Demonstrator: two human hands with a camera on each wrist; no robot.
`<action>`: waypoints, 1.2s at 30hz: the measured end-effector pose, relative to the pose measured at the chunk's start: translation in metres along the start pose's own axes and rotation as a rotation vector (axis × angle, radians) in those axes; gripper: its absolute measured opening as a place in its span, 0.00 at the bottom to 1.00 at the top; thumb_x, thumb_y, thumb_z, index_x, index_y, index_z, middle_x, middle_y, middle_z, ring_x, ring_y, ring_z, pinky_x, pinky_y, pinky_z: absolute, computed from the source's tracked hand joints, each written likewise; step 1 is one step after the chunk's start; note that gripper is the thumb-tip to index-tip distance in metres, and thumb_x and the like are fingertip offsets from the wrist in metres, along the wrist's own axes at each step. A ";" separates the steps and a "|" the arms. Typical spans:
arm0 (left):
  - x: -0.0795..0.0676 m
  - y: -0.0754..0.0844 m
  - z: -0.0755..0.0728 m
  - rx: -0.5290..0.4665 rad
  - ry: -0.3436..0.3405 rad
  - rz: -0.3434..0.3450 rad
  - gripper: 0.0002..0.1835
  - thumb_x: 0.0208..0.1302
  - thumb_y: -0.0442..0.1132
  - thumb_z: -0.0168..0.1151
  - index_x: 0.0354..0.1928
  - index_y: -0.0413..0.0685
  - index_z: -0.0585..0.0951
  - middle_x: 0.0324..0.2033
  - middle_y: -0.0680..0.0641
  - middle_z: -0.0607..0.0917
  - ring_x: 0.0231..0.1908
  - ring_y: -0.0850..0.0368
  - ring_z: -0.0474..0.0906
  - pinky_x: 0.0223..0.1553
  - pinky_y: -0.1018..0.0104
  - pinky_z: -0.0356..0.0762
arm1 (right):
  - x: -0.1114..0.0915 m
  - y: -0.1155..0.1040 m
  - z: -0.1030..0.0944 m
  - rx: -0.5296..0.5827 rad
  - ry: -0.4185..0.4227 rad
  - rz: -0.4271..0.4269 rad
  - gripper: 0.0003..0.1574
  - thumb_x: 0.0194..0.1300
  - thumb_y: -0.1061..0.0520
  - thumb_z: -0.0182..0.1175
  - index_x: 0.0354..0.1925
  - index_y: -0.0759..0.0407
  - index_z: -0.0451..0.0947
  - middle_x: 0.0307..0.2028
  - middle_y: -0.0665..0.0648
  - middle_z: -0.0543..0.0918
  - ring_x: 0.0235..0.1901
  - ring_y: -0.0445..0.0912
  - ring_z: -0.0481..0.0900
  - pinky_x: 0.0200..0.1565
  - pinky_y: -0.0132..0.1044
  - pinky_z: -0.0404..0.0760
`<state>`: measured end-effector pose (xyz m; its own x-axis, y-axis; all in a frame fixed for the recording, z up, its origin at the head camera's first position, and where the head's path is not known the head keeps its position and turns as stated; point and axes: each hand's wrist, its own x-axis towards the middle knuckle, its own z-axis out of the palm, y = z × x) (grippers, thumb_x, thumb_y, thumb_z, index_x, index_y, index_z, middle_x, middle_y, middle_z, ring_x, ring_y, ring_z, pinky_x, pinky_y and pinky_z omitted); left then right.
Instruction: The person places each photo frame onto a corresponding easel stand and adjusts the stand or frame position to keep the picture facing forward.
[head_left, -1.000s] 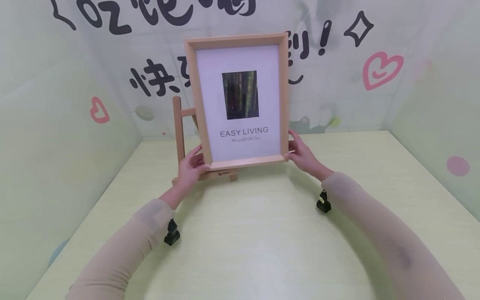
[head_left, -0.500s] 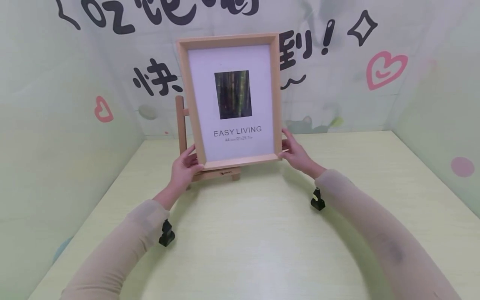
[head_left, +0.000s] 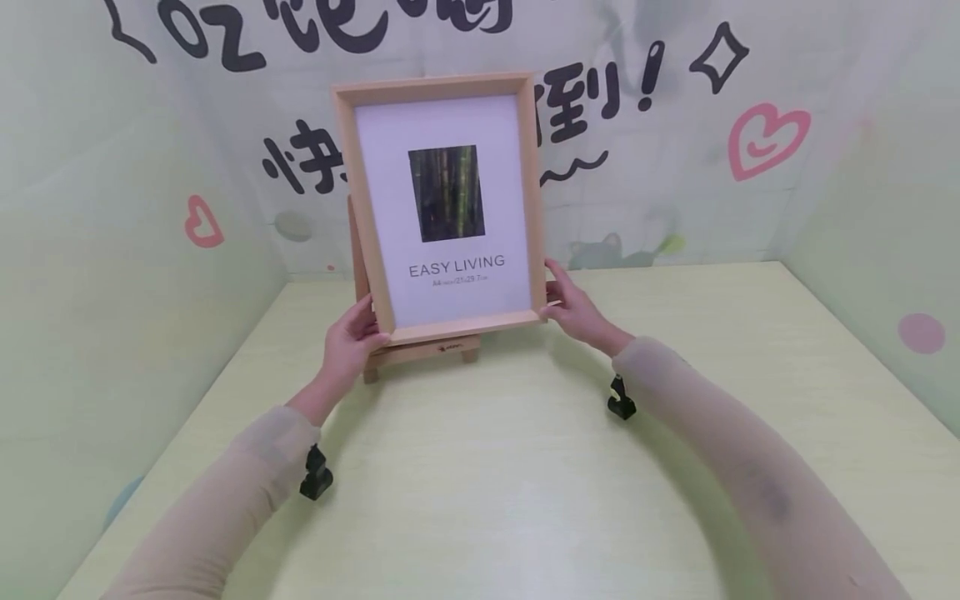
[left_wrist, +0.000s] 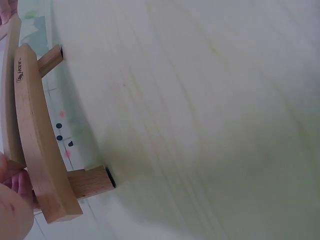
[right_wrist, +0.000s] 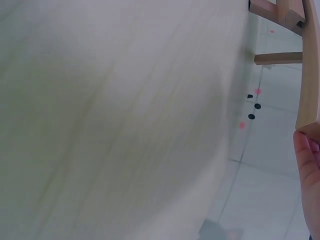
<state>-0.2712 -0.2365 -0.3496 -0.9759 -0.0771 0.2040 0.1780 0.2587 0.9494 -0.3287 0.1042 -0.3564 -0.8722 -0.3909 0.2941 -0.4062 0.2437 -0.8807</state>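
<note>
A light wooden picture frame (head_left: 536, 200), with a white mat, a bamboo photo and the words EASY LIVING, is held upright between both hands. My left hand (head_left: 348, 346) grips its lower left corner, thumb at the front and fingers behind. At the lower right corner my right hand (head_left: 577, 310) pinches the edge the same way. Behind the picture frame stands a wooden tabletop easel (head_left: 423, 350), mostly hidden; its ledge shows just under the bottom edge. In the left wrist view the easel ledge (left_wrist: 42, 135) runs close along the picture frame's bottom.
The pale wooden table (head_left: 510, 467) bears the easel near its back edge. A printed wall (head_left: 660, 208) with dark lettering and pink hearts rises behind, and side walls (head_left: 112, 333) flank the table. A small black device (head_left: 317, 475) hangs at each wrist.
Both hands have carried the picture frame to the left, so it now covers nearly all of the easel's upper part. The grip at both lower corners stays the same.
</note>
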 end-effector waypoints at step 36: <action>-0.012 -0.013 -0.053 0.004 -0.017 0.032 0.39 0.56 0.22 0.58 0.68 0.44 0.56 0.58 0.27 0.66 0.39 0.75 0.75 0.41 0.80 0.76 | 0.023 -0.012 0.046 -0.015 -0.045 0.016 0.52 0.57 0.76 0.52 0.71 0.54 0.39 0.54 0.71 0.72 0.49 0.58 0.74 0.48 0.43 0.78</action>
<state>-0.2548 -0.2897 -0.3518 -0.9719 -0.0522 0.2297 0.2083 0.2646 0.9416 -0.3312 0.0514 -0.3561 -0.8655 -0.4263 0.2630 -0.3970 0.2635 -0.8792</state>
